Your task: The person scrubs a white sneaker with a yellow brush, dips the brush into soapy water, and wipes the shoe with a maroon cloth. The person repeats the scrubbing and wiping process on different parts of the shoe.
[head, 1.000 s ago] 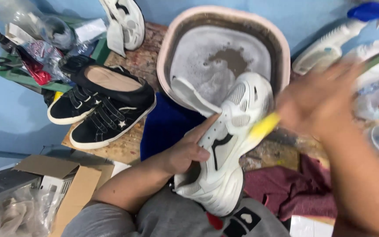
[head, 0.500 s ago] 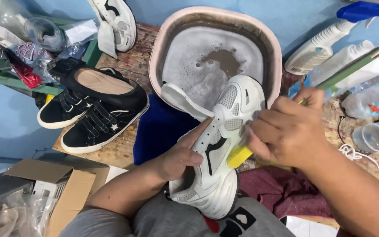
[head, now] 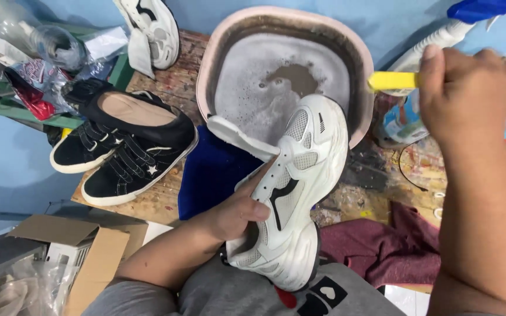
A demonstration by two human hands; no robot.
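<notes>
sneaker point(head: 297, 193), white with a black stripe, is gripped by the left hand point(head: 238, 212), fingers tucked into the opening, heel end propped on the lap and toe resting on the near rim of the pink basin point(head: 205, 70). basin is filled with grey soapy water. right hand point(head: 469, 88) is closed around a yellow brush point(head: 390, 81), held up over the basin's right edge, apart from the sneaker. black shoes point(head: 124, 146) are piled on the left of the wooden board, a maroon rag point(head: 382, 246) is lying near right, and a spray bottle point(head: 440, 38) is seen far right.
</notes>
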